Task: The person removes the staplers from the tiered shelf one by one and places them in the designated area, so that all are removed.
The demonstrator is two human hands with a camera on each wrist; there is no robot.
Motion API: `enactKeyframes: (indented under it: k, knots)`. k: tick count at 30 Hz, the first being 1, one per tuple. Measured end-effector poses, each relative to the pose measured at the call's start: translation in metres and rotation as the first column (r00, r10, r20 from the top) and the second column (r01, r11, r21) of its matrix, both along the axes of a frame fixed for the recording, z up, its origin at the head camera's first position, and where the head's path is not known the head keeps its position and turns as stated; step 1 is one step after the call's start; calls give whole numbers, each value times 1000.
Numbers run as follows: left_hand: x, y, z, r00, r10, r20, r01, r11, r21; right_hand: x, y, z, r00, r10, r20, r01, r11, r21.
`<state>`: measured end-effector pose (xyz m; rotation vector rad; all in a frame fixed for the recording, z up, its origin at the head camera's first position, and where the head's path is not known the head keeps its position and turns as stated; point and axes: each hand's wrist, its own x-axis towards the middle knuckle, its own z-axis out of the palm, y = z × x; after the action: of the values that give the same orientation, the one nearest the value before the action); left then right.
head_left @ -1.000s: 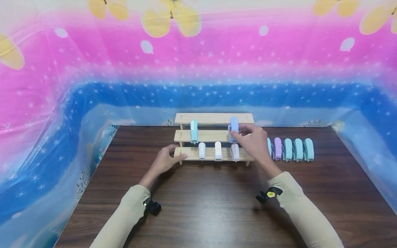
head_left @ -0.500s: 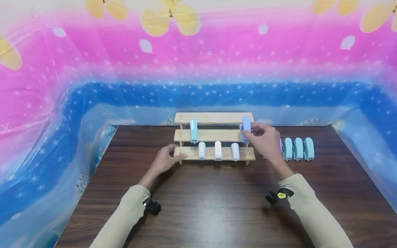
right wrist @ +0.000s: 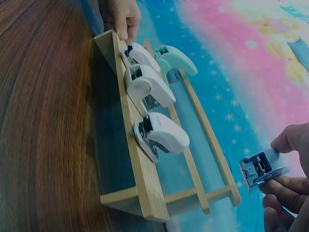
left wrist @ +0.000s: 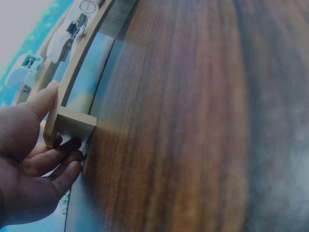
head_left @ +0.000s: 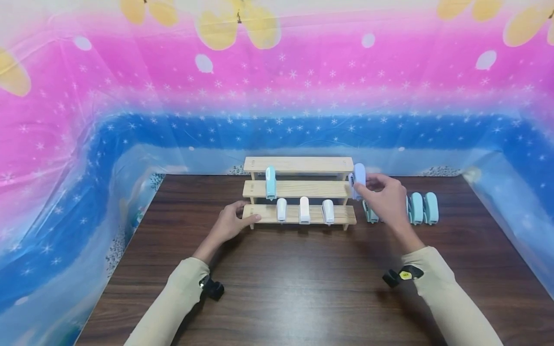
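My right hand [head_left: 384, 199] pinches a periwinkle-blue stapler [head_left: 358, 179] between thumb and fingers, just off the right end of the middle shelf. In the right wrist view this stapler [right wrist: 260, 166] is seen end-on, apart from the shelf boards. My left hand [head_left: 231, 222] grips the left end of the bottom board of a three-step wooden rack [head_left: 298, 164], thumb on top and fingers underneath. Three white staplers [head_left: 304, 210] stand spaced along that bottom step. One turquoise stapler [head_left: 270, 182] stands on the left part of the middle step; the top step is bare.
Right of the rack, several teal staplers [head_left: 416, 208] line up on the dark wooden table [head_left: 281, 288], partly hidden by the right hand. A patterned pink and blue cloth [head_left: 303, 96] hangs behind and at both sides of the table.
My right hand has carried the blue stapler rightward, from over the middle step to beyond its right end. A teal stapler beside the rack has come into sight. The left hand has stayed put.
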<state>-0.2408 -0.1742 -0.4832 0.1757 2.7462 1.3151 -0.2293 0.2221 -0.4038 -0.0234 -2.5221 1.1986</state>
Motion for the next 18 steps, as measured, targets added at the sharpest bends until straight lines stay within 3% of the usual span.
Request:
enactKeyframes:
  k: [9, 18]
  knots:
    - [0, 0, -1, 1000, 0, -1, 0, 1000, -9, 2, 19, -2, 999, -29, -15, 29, 999, 13]
    - [-1, -1, -1, 1000, -3, -3, 3, 1000, 8, 6, 41, -3, 997, -66, 39, 65, 998, 15]
